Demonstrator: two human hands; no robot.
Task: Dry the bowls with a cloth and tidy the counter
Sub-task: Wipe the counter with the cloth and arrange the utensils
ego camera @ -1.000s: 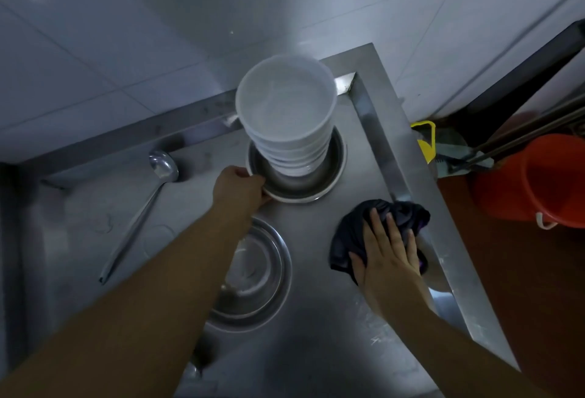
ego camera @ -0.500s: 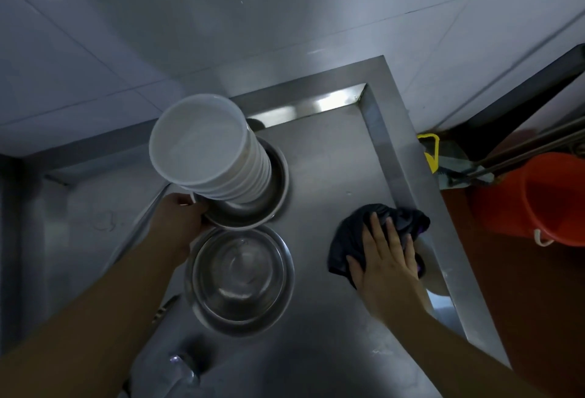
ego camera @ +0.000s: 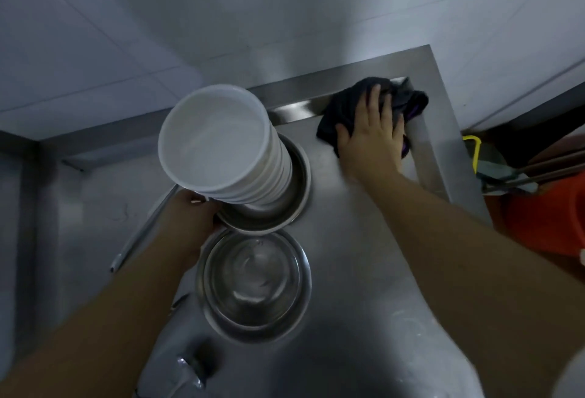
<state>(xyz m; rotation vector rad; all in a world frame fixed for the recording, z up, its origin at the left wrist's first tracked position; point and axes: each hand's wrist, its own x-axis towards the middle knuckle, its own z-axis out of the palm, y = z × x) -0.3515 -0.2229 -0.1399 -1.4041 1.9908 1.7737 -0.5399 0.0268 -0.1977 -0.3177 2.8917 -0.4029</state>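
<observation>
A tall stack of white bowls stands inside a steel bowl on the steel counter. My left hand grips that steel bowl's near-left rim. A second steel bowl sits just in front of it, touching or nearly touching. My right hand lies flat with spread fingers on a dark cloth, pressing it into the counter's far right corner against the raised rim.
A long-handled ladle lies to the left, partly hidden by my left arm. A tap sits at the near edge. Past the counter's right rim stand an orange bucket and a yellow-edged dustpan. Tiled wall behind.
My right hand has slid the cloth from the counter's right edge to the far right corner. My left hand still holds the steel bowl with the stack, now left of where it first stood.
</observation>
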